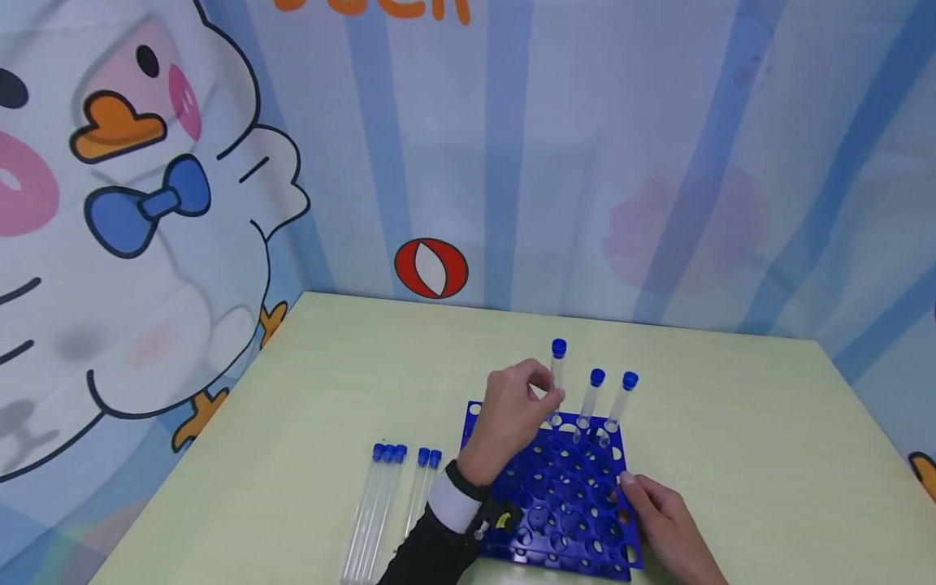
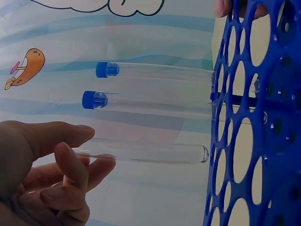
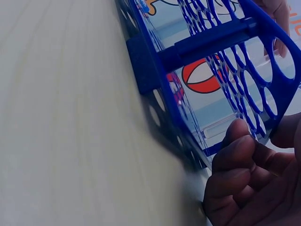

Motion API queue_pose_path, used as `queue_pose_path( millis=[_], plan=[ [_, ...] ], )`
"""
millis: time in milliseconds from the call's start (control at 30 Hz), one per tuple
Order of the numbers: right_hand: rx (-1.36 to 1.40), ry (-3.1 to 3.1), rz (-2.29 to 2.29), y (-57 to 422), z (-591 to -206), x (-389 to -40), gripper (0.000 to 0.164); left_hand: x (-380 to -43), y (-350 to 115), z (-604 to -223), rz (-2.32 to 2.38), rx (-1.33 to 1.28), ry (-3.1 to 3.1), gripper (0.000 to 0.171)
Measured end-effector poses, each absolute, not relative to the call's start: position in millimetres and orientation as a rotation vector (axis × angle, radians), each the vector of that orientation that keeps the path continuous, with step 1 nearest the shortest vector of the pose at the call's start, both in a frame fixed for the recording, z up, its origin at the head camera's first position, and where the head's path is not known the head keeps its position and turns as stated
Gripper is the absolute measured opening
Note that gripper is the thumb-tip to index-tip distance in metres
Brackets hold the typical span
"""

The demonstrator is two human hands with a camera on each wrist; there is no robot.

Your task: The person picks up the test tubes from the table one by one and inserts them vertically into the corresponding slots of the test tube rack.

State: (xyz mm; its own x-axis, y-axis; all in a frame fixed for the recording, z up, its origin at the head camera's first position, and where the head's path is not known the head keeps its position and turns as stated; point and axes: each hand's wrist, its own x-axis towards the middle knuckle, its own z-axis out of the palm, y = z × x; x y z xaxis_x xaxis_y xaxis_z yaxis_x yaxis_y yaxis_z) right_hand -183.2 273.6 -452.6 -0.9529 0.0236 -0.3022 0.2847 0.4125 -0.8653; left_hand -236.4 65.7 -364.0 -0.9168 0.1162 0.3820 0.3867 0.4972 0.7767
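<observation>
My left hand [image 1: 509, 418] pinches a clear test tube [image 1: 559, 349] with a blue cap between thumb and fingers, above the back row of a blue tube rack [image 1: 541, 559]. In the left wrist view the held tube's rounded end [image 2: 203, 154] is right at the rack's holed top plate. Two more capped tubes, one nearer [image 1: 596, 379] and one farther right [image 1: 630, 380], stand in the back row, leaning slightly. My right hand [image 1: 665, 516] grips the rack's right edge; its thumb is on top and its curled fingers [image 3: 235, 155] show at the side.
Left of the rack, capped tubes lie on the pale table [image 1: 241, 487] in two groups: three tubes [image 1: 376, 504] and two tubes [image 1: 418, 487], partly behind my left sleeve [image 1: 431, 552]. A cartoon-printed backdrop [image 1: 556, 162] rises behind the table's far edge.
</observation>
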Motion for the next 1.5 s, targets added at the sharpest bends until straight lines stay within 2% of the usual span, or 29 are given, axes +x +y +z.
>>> queue_pose_path(
  millis=[767, 1500],
  plan=[
    [0.251, 2.421, -1.559, 274.9, -453.9, -182.3, 0.055, -247.5, 75.7, -381.3, -1.290, -0.410, -2.637, 0.012],
    [0.258, 2.416, -1.558, 273.0, -450.2, -179.9, 0.054, -247.3, 72.6, -385.2, -1.223, -0.419, -2.734, 0.008]
  ],
)
